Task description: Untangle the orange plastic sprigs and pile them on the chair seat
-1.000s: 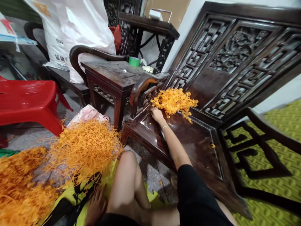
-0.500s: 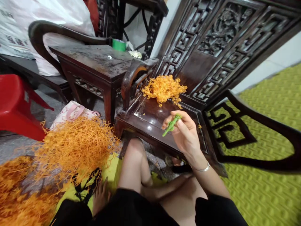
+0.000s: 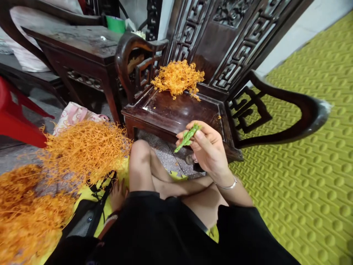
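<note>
My right hand is raised in front of the dark carved wooden chair, its fingers pinched on a small green strip. On the back of the chair seat lies a small heap of orange strands, well beyond the hand. My left hand lies low beside my bent knee, flat on a yellow and black bag, partly hidden by my leg. A much larger pile of orange strands spreads over the floor at the left, close to that hand.
A dark wooden side table with a green tape roll stands behind the chair's armrest. A red plastic stool and a pink bag are at the left. Green textured matting covers the floor at the right.
My right hand reached to the chair seat by the small heap, then came back toward me pinching the green strip. The view tilted down and right. My left hand stayed by my knee.
</note>
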Demonstrator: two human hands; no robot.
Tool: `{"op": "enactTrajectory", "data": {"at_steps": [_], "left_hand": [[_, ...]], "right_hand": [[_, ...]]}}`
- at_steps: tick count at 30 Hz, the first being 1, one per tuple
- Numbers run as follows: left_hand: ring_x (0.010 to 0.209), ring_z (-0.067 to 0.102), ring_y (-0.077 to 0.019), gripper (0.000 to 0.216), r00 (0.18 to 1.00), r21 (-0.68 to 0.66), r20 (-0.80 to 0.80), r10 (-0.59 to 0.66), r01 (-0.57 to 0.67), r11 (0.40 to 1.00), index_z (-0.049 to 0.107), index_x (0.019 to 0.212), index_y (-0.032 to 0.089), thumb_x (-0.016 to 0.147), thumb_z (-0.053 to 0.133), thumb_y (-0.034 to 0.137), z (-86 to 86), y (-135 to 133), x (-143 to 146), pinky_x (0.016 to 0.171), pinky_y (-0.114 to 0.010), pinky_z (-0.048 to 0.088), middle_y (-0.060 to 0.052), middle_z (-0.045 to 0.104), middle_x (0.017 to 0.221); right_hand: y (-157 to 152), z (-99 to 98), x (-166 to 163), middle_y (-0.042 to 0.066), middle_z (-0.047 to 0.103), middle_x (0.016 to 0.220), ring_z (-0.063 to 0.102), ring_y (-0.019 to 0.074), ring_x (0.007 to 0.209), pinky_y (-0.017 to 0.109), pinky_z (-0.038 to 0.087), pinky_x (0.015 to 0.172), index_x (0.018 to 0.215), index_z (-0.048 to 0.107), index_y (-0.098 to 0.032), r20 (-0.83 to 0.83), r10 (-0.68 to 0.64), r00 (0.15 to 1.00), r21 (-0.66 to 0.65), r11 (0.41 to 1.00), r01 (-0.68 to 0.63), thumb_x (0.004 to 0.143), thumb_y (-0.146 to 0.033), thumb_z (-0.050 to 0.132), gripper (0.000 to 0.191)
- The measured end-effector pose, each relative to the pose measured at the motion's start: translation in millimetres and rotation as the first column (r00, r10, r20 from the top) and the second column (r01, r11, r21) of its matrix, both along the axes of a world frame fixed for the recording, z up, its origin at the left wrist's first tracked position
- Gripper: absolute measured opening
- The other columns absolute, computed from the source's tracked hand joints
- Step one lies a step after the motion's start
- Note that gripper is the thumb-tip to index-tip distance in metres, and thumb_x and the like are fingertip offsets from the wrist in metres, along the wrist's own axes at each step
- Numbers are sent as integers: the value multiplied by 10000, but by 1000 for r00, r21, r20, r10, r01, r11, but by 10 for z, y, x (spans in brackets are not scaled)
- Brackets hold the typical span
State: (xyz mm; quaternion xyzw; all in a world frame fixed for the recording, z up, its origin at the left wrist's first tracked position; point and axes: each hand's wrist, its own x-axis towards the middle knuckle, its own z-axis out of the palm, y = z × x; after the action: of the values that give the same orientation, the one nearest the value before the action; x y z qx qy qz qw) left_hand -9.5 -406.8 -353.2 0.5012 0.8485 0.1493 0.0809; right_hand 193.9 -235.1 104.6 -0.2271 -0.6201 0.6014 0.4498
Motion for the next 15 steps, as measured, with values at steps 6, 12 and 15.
{"op": "enactTrajectory", "data": {"at_steps": [6,12,15], "left_hand": [[1371,425,-336,545,1000,-28,-2,2,-2,1000,488,1430,92,932,436,307,56,25,-18,1118,-442,350,-216,440,1495],[1382,405,-328,545,1000,-56,16,20,-20,998,471,1439,95,926,448,278,158,49,-5,1131,-435,324,-211,410,1518],[1386,398,-322,532,999,-62,27,22,-20,998,481,1432,99,926,444,260,219,59,6,1124,-427,333,-210,418,1513]], "right_hand": [[-180,58,227,5,714,768,715,160,759,313,606,749,899,632,-214,-25,-35,999,-67,997,33,831,-421,698,227],[-162,-6,339,12,714,785,685,111,688,260,601,727,810,646,-184,-32,74,997,-230,970,-80,852,-411,676,233],[-101,-97,364,-1,700,740,664,86,649,221,584,703,781,646,-183,-88,116,989,-283,949,-136,864,-397,667,230]]}}
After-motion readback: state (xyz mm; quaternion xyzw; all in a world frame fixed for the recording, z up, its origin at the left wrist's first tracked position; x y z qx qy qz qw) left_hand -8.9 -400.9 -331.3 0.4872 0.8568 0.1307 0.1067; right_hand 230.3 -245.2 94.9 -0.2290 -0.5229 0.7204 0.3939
